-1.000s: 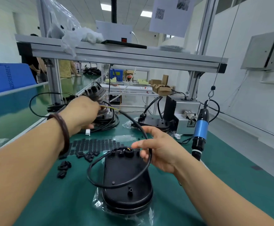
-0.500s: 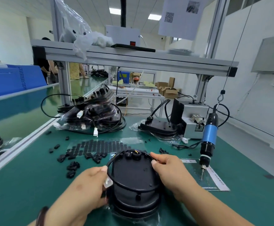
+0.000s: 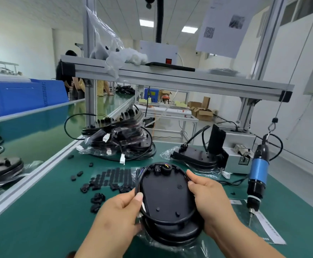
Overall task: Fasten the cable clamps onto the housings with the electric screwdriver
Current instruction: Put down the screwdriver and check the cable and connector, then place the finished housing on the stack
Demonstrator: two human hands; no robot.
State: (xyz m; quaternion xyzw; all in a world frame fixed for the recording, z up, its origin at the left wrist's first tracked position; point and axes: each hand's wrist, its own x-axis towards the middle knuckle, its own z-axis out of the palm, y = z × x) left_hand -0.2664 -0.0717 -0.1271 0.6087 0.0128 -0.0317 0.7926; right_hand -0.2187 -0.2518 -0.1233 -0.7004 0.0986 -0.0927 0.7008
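A black oval housing lies in clear plastic wrap on the green bench, its black cable looped around the rim. My left hand grips the housing's left edge and pinches the cable there. My right hand holds the right edge with fingers curled over the cable. Small black cable clamps lie scattered and in rows left of the housing. The blue electric screwdriver hangs from a hook at the right, bit pointing down, untouched.
A pile of wrapped housings with white connectors sits behind. Another housing lies at the back right beside a grey screw feeder. An aluminium rail borders the bench's left side. People stand far back.
My left hand came back from the pile of housings to the near housing. Both hands now grip its edges, and the cable loop lies tighter around the rim.
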